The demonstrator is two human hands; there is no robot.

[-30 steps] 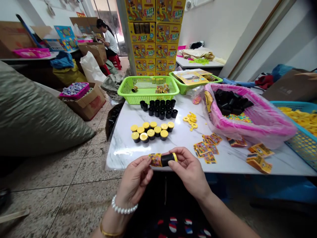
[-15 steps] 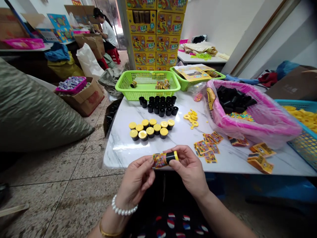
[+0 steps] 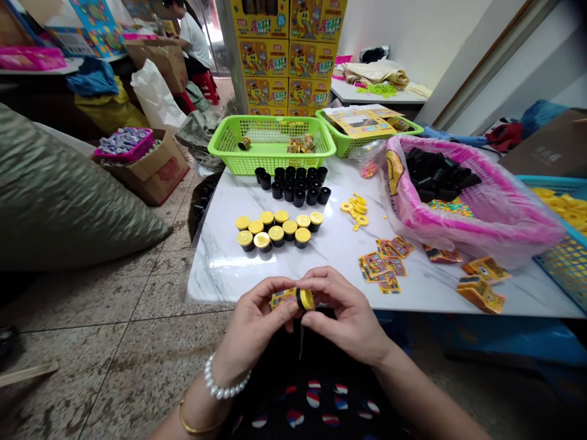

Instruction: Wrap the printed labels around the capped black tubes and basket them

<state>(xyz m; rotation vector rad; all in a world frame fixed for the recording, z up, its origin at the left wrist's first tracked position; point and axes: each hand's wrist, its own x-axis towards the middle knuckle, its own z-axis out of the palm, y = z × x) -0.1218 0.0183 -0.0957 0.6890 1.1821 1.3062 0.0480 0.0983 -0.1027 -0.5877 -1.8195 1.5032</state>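
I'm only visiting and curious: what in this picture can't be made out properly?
Head view, the only one:
The small capped tube and its printed wrapper: largely covered by the fingers of the left hand and right hand.
The loose wrappers on the table: print too small to read.
The blue basket: cut off by the right edge.
The pink basket: its bottom is hidden by black tubes and its plastic liner.

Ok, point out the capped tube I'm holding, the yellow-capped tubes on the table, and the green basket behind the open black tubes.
capped tube (image 3: pixel 305 299): head view, on its yellow cap.
yellow-capped tubes (image 3: pixel 276 233): head view, on a front-row cap.
green basket (image 3: pixel 229 160): head view, on its front wall.
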